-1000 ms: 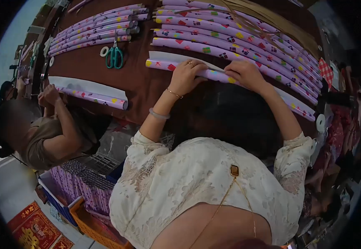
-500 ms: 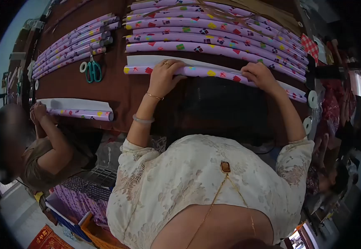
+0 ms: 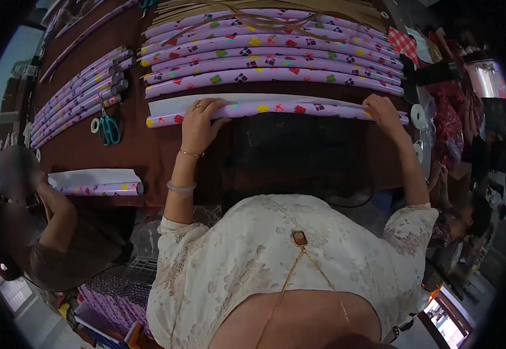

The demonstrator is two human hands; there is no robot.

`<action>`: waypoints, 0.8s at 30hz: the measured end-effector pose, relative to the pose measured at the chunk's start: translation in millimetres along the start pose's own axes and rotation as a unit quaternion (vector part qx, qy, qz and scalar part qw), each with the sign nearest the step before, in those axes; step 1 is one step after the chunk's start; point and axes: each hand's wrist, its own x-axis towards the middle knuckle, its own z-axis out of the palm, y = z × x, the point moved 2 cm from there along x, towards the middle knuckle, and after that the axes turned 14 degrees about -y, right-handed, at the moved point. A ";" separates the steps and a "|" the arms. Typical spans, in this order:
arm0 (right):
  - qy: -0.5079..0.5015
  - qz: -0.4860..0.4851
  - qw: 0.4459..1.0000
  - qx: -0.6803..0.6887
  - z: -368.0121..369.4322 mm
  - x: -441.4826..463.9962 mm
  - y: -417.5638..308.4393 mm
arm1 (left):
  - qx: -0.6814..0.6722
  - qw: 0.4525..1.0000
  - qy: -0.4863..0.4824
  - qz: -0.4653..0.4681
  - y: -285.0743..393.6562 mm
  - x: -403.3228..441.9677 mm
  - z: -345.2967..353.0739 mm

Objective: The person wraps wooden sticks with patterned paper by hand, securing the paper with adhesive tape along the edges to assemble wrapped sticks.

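Observation:
A long roll of lilac gift-patterned paper [image 3: 290, 109] lies across the brown table edge in front of me, a strip of its white underside showing along the far side. Near the roll's left part, my left hand [image 3: 202, 124] is wrapped over it, fingers on top and thumb on the near side. Close to its right end, my right hand [image 3: 382, 113] pinches the roll with bent fingers. Beyond it, several finished rolls [image 3: 229, 78] are stacked side by side. Teal-handled scissors [image 3: 109, 130] rest left of my roll.
A white tape roll [image 3: 417, 116] stands at the right edge. Further rolls [image 3: 72, 99] lie at the left. A co-worker [image 3: 61, 232] at the left handles a shorter roll [image 3: 98, 188]. Brown strips [image 3: 264, 20] cross the far rolls. Other people are at the right.
My hands have moved apart along the roll, the right one sliding toward its right end. The view has shifted, so the table's things appear further left.

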 end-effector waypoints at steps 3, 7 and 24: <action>0.016 0.044 0.999 -0.023 1.5 -43.8 52.6 | 0.012 1.000 -0.013 -0.005 0.7 0.8 -0.5; 0.051 0.121 0.984 -0.123 -13.7 -89.1 87.1 | 0.007 1.000 -0.023 0.001 1.7 1.1 -0.1; 0.076 0.106 0.991 -0.029 15.2 -53.1 22.5 | 0.023 0.998 -0.050 -0.022 7.1 6.4 -3.3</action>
